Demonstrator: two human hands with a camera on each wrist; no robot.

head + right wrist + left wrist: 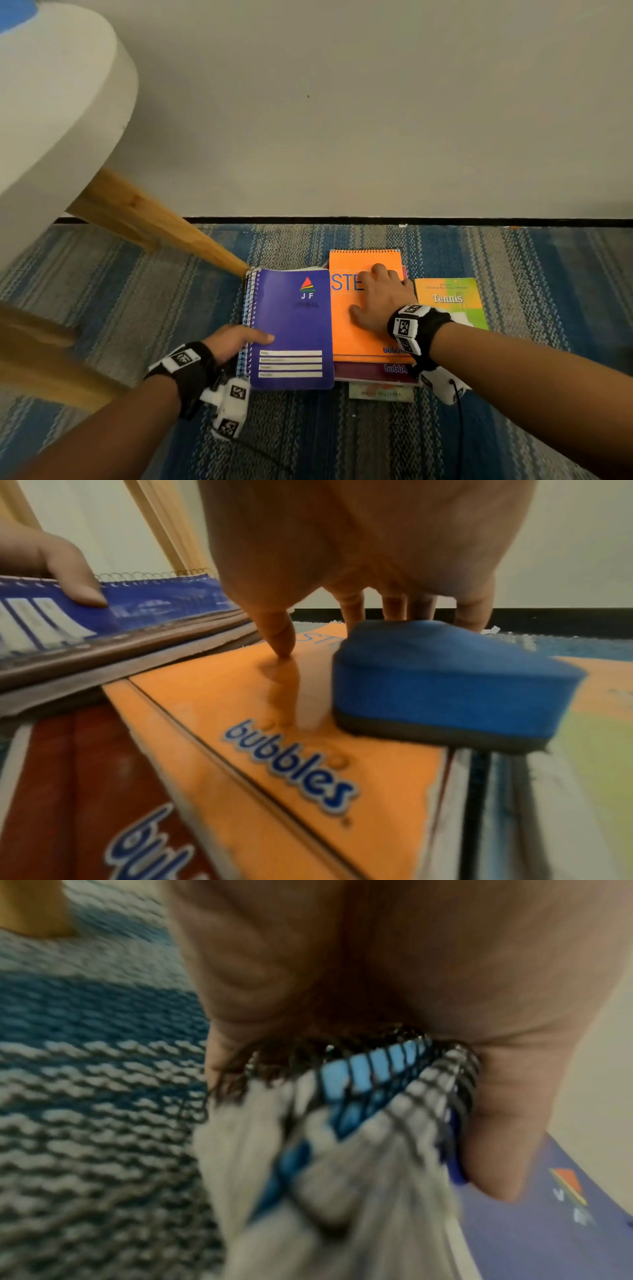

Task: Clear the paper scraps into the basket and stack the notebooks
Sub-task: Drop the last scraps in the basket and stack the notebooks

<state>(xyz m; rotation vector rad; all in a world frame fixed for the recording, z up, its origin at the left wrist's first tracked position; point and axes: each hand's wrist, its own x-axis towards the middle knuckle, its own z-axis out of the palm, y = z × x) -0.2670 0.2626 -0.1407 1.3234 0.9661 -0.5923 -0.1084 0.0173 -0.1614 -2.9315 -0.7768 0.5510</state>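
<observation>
A purple spiral notebook point(294, 329) marked JF lies on the rug, lifted at its left edge. My left hand point(251, 342) grips that spiral edge, thumb point(493, 1150) on the cover point(548, 1231) and fingers underneath. More spiral-bound pages point(377, 1069) are caught in the same grip. To its right an orange notebook point(342, 335) tops a maroon one point(363, 371). My right hand point(373, 294) rests on the orange cover point(240, 696) with spread fingertips point(281, 637). No basket or paper scraps are in view.
A yellow-green Tennis book point(448, 294) lies right of the stack, and another book point(380, 394) pokes out below it. A blue foam block point(445, 685) sits under my right palm. A wooden chair leg point(154, 222) and white seat point(51, 102) stand left.
</observation>
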